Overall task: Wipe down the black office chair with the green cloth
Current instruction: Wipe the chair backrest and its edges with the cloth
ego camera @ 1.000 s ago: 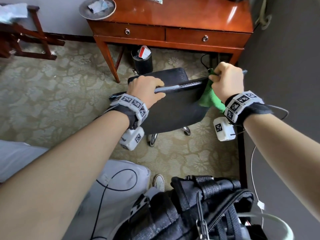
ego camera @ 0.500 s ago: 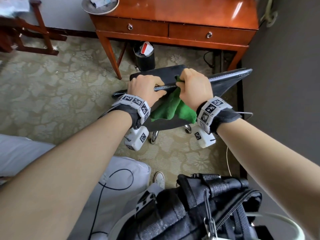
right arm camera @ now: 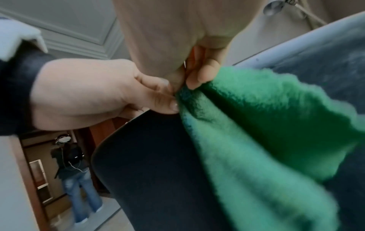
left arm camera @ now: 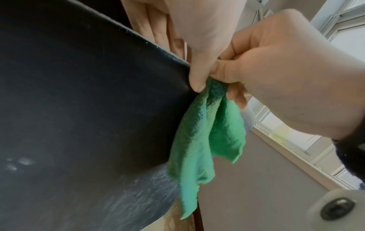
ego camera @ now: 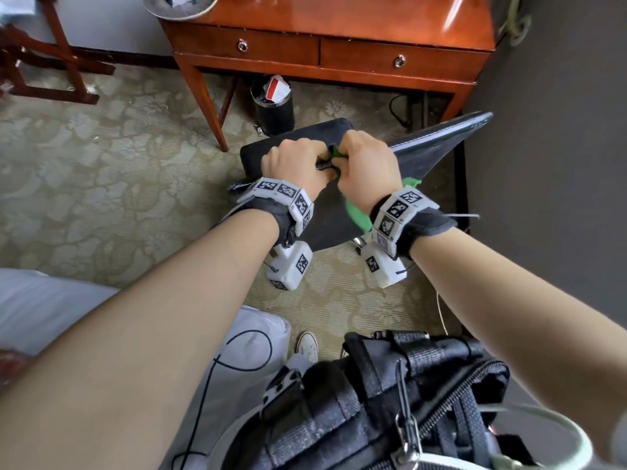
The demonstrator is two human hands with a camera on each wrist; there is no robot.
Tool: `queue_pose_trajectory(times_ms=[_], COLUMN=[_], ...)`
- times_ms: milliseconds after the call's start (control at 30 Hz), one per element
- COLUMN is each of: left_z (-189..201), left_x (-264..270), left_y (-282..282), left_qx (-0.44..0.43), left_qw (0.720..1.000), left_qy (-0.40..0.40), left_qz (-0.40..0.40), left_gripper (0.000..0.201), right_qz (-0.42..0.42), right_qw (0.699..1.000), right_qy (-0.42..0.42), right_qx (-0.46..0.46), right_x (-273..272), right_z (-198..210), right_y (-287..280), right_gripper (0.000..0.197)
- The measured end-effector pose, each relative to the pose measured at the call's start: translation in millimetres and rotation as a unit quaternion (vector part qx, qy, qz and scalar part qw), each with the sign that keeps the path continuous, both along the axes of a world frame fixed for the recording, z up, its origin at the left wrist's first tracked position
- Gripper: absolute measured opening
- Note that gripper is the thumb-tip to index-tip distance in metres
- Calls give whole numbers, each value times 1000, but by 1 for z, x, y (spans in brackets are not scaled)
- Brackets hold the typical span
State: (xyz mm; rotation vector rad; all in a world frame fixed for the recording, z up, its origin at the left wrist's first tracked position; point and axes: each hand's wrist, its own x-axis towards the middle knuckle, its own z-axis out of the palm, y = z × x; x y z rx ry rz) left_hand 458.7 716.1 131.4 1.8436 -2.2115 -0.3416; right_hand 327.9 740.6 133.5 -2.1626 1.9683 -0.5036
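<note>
Black webbing and zips of a bag [ego camera: 390, 401] fill the nearest ground. Beyond it, both hands meet on the thin top edge of the chair's smooth, dusty black backrest [ego camera: 325, 212]. The left hand [ego camera: 293, 162] clamps that edge, its grip curled over it. Touching it, the right hand [ego camera: 368, 166] pinches the fuzzy green cloth [left arm camera: 205, 136], which hangs in soft folds down the backrest. Farther off stands a glossy reddish wooden desk [ego camera: 339, 56] with two drawers.
</note>
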Motion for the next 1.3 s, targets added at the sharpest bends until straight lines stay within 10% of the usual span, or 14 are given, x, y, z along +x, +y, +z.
queue_pose_trajectory(times_ms=[433, 1300], left_z=[-1, 2], left_x=[-9, -29], left_y=[-6, 4], left_qx=[38, 12], left_qw=[998, 999], left_qy=[48, 20], left_qz=[21, 28], left_gripper=[25, 16], right_qz=[-78, 21], right_qw=[996, 1000], right_qy=[-14, -16], right_qx=[-31, 1], right_x=[-61, -24], right_z=[0, 1], right_y=[-19, -7], right_gripper=[11, 11])
